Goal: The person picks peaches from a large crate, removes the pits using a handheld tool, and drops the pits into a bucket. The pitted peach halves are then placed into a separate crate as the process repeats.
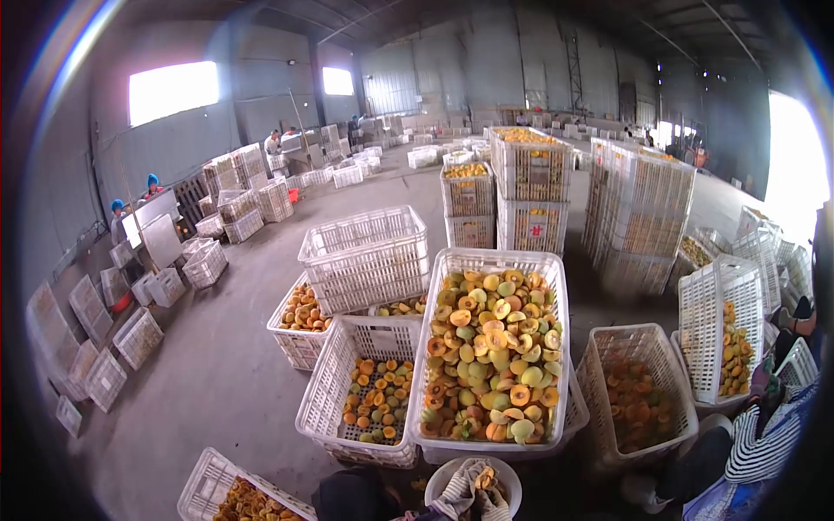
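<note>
Both my hands are gloved and close together over a white bucket [513,473] at the bottom of the view. My left hand [458,493] has its fingers bent around an apricot half [486,477]. Against the same piece, from below and to the right, my right hand [496,505] is closed, only partly visible at the frame's edge. Just beyond the bucket, a large white crate [563,347] is heaped with cut apricots [495,347]. To its left, a lower crate [317,404] has a partial layer of apricot halves [380,395].
A tilted crate [204,486] of darker apricot pieces lies at lower left. Another crate [686,391] with apricots stands at right, near a person in a striped sleeve [756,447]. Tall crate stacks [532,187] rise ahead. Grey floor [200,347] runs along the left.
</note>
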Motion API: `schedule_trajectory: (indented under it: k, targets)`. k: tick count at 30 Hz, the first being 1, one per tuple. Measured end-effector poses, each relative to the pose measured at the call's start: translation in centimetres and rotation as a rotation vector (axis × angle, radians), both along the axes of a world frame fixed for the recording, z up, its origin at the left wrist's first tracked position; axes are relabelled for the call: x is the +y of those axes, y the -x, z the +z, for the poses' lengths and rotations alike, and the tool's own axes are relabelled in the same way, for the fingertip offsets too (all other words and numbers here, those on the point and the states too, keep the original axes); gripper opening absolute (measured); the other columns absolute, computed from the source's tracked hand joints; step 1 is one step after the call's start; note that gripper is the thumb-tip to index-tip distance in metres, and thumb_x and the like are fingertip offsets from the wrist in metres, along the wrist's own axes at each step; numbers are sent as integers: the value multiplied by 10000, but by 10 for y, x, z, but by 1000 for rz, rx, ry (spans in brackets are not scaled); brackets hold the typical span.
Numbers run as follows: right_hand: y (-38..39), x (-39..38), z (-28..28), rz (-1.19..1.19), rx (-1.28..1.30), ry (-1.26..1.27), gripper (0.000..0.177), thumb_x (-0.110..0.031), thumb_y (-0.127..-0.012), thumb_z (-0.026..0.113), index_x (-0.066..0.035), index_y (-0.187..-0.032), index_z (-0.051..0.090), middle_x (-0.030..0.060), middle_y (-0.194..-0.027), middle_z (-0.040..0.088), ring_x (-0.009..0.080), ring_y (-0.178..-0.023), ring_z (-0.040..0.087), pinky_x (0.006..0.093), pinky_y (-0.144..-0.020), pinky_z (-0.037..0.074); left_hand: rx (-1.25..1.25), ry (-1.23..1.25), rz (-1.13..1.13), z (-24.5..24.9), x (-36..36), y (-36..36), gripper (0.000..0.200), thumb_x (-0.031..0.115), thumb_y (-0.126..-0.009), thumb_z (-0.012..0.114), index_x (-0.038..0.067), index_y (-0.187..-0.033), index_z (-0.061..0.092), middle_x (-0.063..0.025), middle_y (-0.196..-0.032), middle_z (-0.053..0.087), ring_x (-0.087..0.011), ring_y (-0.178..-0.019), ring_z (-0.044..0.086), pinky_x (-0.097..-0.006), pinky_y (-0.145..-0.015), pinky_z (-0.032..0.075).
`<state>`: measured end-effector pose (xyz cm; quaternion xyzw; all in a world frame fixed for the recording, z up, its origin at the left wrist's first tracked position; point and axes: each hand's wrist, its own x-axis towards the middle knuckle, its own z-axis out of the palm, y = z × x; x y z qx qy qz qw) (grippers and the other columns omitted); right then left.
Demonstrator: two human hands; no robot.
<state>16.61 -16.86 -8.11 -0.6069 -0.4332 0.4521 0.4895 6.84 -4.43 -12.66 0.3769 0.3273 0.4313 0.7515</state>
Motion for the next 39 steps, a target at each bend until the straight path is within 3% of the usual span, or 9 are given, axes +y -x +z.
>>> schedule_trajectory:
  k: [6,18,22,24,27,33,35,36,39]
  targets:
    - [-4,13,-55,101,-719,-342,388,-42,-827,437,-59,-1202,536,254,-1126,522,408,-1015,505,432,-886,432,130,-189,10,-2,-2,-3,404,90,-901,445,52,-1299,390,-123,-1269,475,-253,-1188,448,-333,-1015,364]
    - [8,-3,-32,29,-366,-35,345,-110,-917,401,-116,-1235,536,237,-1238,484,370,-1114,474,375,-959,382,289,-348,83,-22,-17,2,415,85,-870,448,63,-1284,432,-132,-1297,465,-269,-1224,413,-348,-1045,329]
    - [1,-2,-22,136,-600,-60,362,-106,-918,382,-114,-1252,520,236,-1261,464,379,-1142,451,374,-976,369,352,-424,145,-41,-29,3,419,83,-860,449,67,-1279,445,-135,-1307,462,-275,-1236,401,-354,-1056,317]
    - [9,-1,12,27,-34,154,398,-89,-901,377,-122,-1281,491,238,-1273,448,392,-1157,431,388,-986,361,450,-522,204,-53,-37,3,422,82,-855,449,68,-1276,452,-136,-1312,461,-277,-1242,395,-356,-1061,311]
    - [1,2,-26,133,-592,-148,436,-75,-888,374,-127,-1313,457,239,-1269,447,398,-1155,426,396,-993,354,739,-650,220,-36,-33,9,465,33,-877,398,69,-1340,379,-118,-1339,443,-227,-1267,374,-298,-1080,282]
    - [2,13,-61,137,-302,-63,526,-32,-856,373,-101,-1377,361,234,-1290,427,395,-1178,407,415,-1024,319,281,-197,-214,-4,-29,11,400,72,-926,384,51,-1325,393,-109,-1336,443,-234,-1240,406,-314,-1046,333]
    - [-4,24,-91,145,-538,-436,568,-26,-849,375,-89,-1408,295,227,-1350,365,371,-1240,347,414,-1064,258,269,-204,-179,-3,-31,11,395,78,-931,383,50,-1325,394,-109,-1336,442,-235,-1238,409,-316,-1044,337]
    - [-2,28,-98,-49,-651,-591,347,-135,-901,427,-51,-1230,501,196,-1089,566,294,-974,564,394,-846,458,266,-201,-169,-2,-32,12,392,82,-934,382,49,-1324,394,-109,-1336,442,-235,-1237,410,-316,-1042,338]
    - [-7,24,-99,34,-256,-247,347,-176,-906,476,-36,-1223,500,137,-1063,574,225,-931,549,338,-814,450,257,-196,-157,0,-35,13,385,92,-941,380,46,-1323,395,-108,-1336,441,-235,-1233,414,-318,-1038,343]
